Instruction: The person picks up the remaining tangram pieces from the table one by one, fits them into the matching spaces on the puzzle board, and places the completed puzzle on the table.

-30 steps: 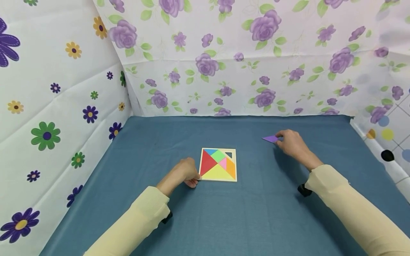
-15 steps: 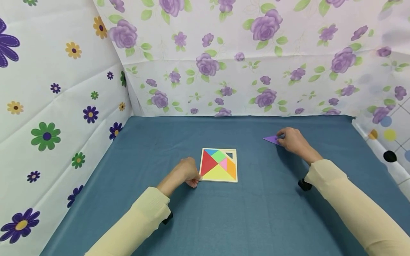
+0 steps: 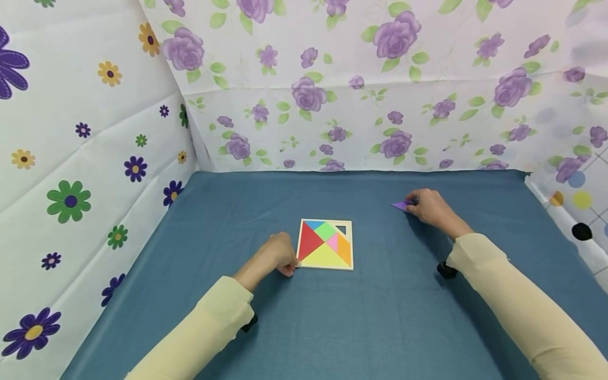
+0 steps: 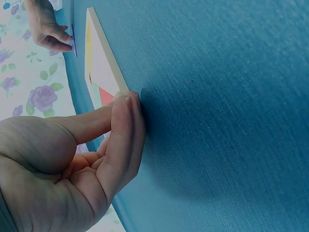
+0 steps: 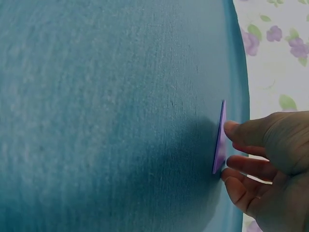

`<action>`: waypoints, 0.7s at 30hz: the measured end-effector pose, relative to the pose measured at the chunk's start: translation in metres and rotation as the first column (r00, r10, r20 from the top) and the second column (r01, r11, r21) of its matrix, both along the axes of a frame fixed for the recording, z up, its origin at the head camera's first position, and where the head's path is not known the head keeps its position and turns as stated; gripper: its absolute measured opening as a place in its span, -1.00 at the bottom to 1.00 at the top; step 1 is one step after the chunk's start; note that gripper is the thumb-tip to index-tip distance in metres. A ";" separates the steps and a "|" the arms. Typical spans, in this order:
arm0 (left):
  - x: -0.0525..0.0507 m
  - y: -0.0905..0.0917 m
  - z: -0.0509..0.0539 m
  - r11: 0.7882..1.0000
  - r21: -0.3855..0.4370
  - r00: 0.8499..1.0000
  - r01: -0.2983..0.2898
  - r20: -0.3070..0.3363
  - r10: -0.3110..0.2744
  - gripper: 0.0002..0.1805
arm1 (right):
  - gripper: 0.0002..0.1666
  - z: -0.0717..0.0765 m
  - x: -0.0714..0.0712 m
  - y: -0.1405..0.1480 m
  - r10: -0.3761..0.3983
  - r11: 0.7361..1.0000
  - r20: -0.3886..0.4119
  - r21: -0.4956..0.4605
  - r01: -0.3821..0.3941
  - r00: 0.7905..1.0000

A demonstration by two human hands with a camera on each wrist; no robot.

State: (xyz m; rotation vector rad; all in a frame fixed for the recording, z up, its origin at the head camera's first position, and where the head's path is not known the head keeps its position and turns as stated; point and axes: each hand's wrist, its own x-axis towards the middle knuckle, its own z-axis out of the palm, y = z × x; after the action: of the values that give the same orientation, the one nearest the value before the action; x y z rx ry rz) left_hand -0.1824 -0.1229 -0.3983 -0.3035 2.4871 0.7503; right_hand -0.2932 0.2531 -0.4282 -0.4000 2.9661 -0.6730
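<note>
A square wooden tangram tray (image 3: 328, 268) lies on the blue cloth, filled with red, yellow, blue, green, pink and orange pieces. At its upper right corner is a bare triangular spot, showing dark inside. My left hand (image 3: 277, 253) pinches the near left corner of the tray between thumb and fingers. Farther back to the right, my right hand (image 3: 429, 207) holds a purple triangle piece (image 3: 400, 206) low over the cloth. In the right wrist view the thumb and fingertips meet the purple triangle (image 5: 220, 145) at its edges; it appears nearly edge-on.
Blue cloth (image 3: 380, 316) covers the table. A floral sheet (image 3: 351, 105) rises behind the far edge, and another flowered sheet (image 3: 95, 211) stands along the left side. Dark cameras sit under both wrists.
The right hand has shifted its fingers on the purple triangle, and less of the piece shows now. The left hand and the tray have stayed in place.
</note>
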 end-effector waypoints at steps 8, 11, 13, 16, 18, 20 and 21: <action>0.000 0.001 0.001 1.000 -0.021 1.000 0.002 -0.019 -0.003 -0.84 | -0.67 -0.003 -0.003 -0.004 0.010 1.000 -0.030 0.013 -0.010 1.000; 0.000 0.002 0.000 1.000 -0.027 1.000 0.004 -0.021 -0.005 -0.84 | -0.69 -0.006 -0.003 -0.004 0.019 1.000 -0.050 0.022 -0.017 0.999; 0.000 0.002 0.001 0.999 -0.034 1.000 0.010 -0.023 -0.011 -0.84 | -0.71 -0.007 -0.004 -0.004 0.023 0.999 -0.065 0.030 -0.021 0.998; 0.001 0.002 0.002 0.999 -0.045 0.999 0.022 -0.026 -0.023 -0.83 | -0.72 -0.008 -0.003 -0.005 0.022 0.999 -0.079 0.037 -0.019 0.997; 0.002 0.002 0.003 0.998 -0.050 0.999 0.031 -0.032 -0.033 -0.83 | -0.73 -0.008 -0.003 -0.006 0.017 0.999 -0.084 0.039 -0.014 0.996; 0.003 0.002 0.003 0.998 -0.049 0.999 0.035 -0.039 -0.037 -0.83 | -0.74 -0.007 -0.002 -0.007 0.015 0.999 -0.091 0.036 -0.011 0.996; 0.004 0.001 0.003 0.998 -0.045 0.998 0.035 -0.044 -0.037 -0.83 | -0.74 -0.007 -0.002 -0.008 0.015 0.999 -0.094 0.032 -0.012 0.995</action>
State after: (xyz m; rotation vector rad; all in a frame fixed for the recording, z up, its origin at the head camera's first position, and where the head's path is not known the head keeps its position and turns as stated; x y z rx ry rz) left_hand -0.1788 -0.1214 -0.3949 -0.2594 2.5466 0.6955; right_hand -0.2950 0.2455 -0.4354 -0.4615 3.0555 -0.6226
